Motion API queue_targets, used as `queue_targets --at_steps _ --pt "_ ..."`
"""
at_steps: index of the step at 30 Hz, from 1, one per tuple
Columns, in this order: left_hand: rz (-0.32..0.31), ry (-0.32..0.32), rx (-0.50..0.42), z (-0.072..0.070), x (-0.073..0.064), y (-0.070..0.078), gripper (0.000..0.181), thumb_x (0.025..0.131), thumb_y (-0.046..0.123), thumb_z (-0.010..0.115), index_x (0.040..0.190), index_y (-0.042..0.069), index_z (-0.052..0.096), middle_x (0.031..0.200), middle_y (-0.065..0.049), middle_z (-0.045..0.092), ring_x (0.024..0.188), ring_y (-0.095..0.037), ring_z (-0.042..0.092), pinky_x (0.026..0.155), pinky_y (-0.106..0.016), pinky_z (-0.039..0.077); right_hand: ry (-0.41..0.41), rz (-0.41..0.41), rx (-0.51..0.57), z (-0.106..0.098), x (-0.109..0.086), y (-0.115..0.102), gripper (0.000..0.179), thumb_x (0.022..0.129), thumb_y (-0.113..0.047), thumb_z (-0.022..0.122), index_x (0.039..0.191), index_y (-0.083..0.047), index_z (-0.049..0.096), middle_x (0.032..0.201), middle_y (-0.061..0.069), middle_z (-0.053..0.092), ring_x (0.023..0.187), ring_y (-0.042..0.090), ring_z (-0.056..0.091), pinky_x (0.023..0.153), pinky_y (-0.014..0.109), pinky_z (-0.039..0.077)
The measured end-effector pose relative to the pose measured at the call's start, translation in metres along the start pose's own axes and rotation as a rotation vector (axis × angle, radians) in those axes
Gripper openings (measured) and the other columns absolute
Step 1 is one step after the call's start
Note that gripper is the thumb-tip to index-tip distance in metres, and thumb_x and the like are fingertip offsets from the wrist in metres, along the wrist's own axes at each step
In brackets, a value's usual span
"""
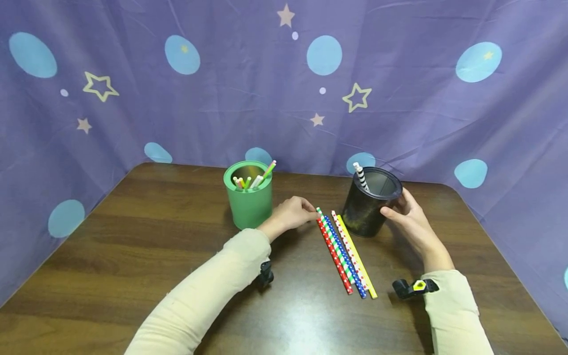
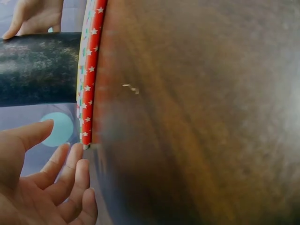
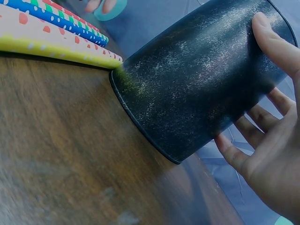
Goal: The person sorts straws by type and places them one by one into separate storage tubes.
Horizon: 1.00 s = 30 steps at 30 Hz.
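Observation:
Several patterned paper straws lie side by side on the table: a red one with white stars point(image 1: 335, 256), a green-and-white striped one, a blue one point(image 1: 346, 256), a red-dotted white one and a yellow one point(image 1: 361, 264). At their far end is my left hand point(image 1: 294, 213), thumb apart from the fingers, with fingertips right at the red straw's tip in the left wrist view. My right hand point(image 1: 412, 223) holds a black cup point(image 3: 187, 84) by its right side, thumb on the near side and fingers around the back. Black-and-white striped straws point(image 1: 361, 177) stand in this cup.
A green cup point(image 1: 250, 209) with several colourful straws point(image 1: 248, 182) in it stands left of my left hand. The brown wooden table point(image 1: 155, 236) ends at a purple curtain point(image 1: 248, 88) with stars and blue spots.

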State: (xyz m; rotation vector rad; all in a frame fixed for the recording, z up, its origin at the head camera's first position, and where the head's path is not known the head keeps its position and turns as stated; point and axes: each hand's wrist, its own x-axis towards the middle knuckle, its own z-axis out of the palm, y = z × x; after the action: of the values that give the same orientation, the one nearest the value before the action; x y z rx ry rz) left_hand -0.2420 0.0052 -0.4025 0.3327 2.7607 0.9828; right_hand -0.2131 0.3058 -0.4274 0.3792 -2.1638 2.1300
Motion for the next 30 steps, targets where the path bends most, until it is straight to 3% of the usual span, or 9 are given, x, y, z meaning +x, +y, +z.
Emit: queue_targets --at_steps 3,8,15,18,22,25,30 --pt "-0.006 -0.013 0.035 0.003 0.000 -0.002 0.029 0.088 0.043 0.071 0.104 0.018 0.074 0.099 0.005 0.072 0.096 -0.019 0.065 0.085 -0.038 0.050 -0.009 -0.002 0.013 0.000 0.001 0.000 0.072 0.094 0.001 0.063 0.155 -0.007 0.026 0.140 0.004 0.048 0.120 0.011 0.049 0.096 0.019 0.042" --pt "-0.021 -0.045 0.073 0.010 -0.002 -0.001 0.034 0.087 0.048 0.071 0.105 0.019 0.074 0.088 0.006 0.071 0.087 -0.016 0.065 0.079 -0.037 0.051 -0.022 0.004 0.027 0.000 0.001 0.000 0.074 0.095 0.001 0.062 0.156 -0.007 0.023 0.145 0.009 0.043 0.123 0.011 0.048 0.098 0.018 0.042" --pt "-0.061 -0.009 0.195 0.021 -0.002 0.007 0.031 0.084 0.052 0.071 0.099 0.025 0.074 0.106 0.007 0.071 0.101 -0.021 0.065 0.085 -0.044 0.048 -0.018 0.020 0.032 0.002 0.000 -0.001 0.074 0.094 0.000 0.063 0.156 -0.008 0.023 0.146 0.011 0.041 0.123 0.011 0.047 0.098 0.018 0.042" --pt "-0.065 -0.004 0.238 0.025 0.000 0.011 0.027 0.083 0.052 0.072 0.080 0.025 0.068 0.091 0.008 0.068 0.094 -0.020 0.064 0.085 -0.045 0.046 -0.014 0.026 0.033 0.001 -0.001 -0.001 0.075 0.094 0.000 0.064 0.156 -0.009 0.023 0.147 0.012 0.039 0.124 0.012 0.046 0.098 0.018 0.042" --pt "-0.068 -0.002 0.265 0.026 0.000 0.013 0.041 0.082 0.051 0.071 0.060 0.024 0.050 0.068 0.007 0.052 0.076 -0.016 0.056 0.079 -0.044 0.045 -0.013 0.036 0.026 0.001 -0.001 -0.001 0.076 0.094 -0.001 0.064 0.157 -0.010 0.021 0.150 0.013 0.037 0.126 0.012 0.044 0.098 0.017 0.041" --pt "-0.071 0.001 0.266 0.026 -0.001 0.013 0.040 0.082 0.050 0.072 0.060 0.025 0.050 0.068 0.008 0.050 0.074 -0.014 0.054 0.077 -0.043 0.045 -0.014 0.038 0.023 0.001 0.000 -0.001 0.077 0.094 -0.001 0.064 0.157 -0.010 0.021 0.151 0.015 0.036 0.127 0.012 0.044 0.098 0.017 0.041" --pt "-0.062 0.001 0.262 0.027 -0.001 0.011 0.033 0.082 0.048 0.073 0.066 0.024 0.056 0.076 0.007 0.060 0.080 -0.016 0.060 0.079 -0.044 0.045 -0.012 0.034 0.008 0.001 0.001 -0.001 0.077 0.095 -0.002 0.064 0.157 -0.009 0.020 0.152 0.017 0.035 0.127 0.012 0.045 0.098 0.017 0.041"
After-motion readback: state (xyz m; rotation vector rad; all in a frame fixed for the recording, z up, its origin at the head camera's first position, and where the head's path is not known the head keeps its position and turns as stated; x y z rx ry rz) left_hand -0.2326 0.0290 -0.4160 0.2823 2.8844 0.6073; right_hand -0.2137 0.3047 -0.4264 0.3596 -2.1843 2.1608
